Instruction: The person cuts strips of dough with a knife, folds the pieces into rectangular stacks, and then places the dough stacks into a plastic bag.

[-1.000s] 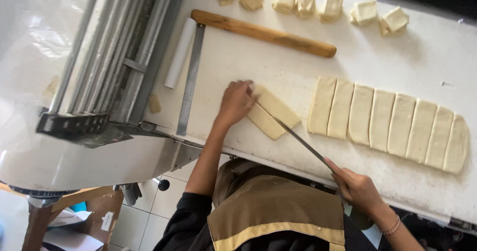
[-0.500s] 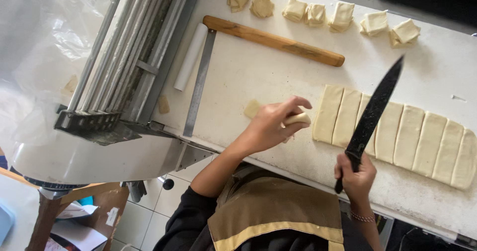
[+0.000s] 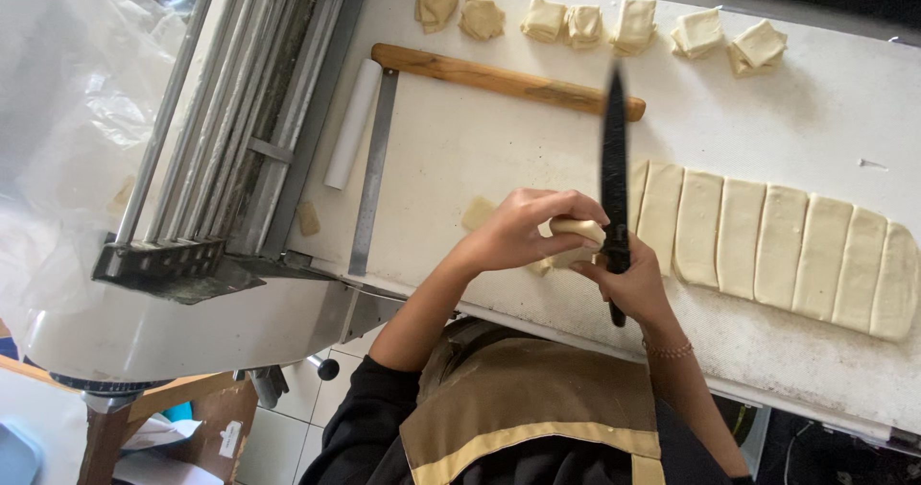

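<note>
At the counter's near edge: both hands meet over a small piece of dough, just left of the cut strips.
Left fingers: the left hand (image 3: 523, 231) curls its fingers (image 3: 576, 202) over the top of the dough piece (image 3: 578, 229), grasping it from above and from the left.
Right fingers: the right hand (image 3: 633, 288) is clenched round the handle of a black knife (image 3: 614, 173); its thumb side also touches the dough piece from below.
Dough piece: a pale, rounded lump held between the two hands, lifted or nearly lifted off the counter (image 3: 480, 149); which of the two cannot be told.
Knife axis: the blade runs straight away from the person, point toward the rolling pin (image 3: 504, 79), the flat of the blade just right of the dough piece.
Nearer hand: the left hand has the fuller hold on the dough; the right is taken up mostly by the knife.
Cut strips: a row of dough strips (image 3: 777, 245) lies right of the knife, long axes parallel to the blade, side by side and touching.
Scraps: a small offcut (image 3: 477, 213) lies on the counter just left of the left hand.
Farther out: folded dough squares (image 3: 595, 23) line the far edge; a metal ruler (image 3: 372, 173) and a white roll (image 3: 352, 123) lie beside the dough sheeter (image 3: 230, 130) at left.
</note>
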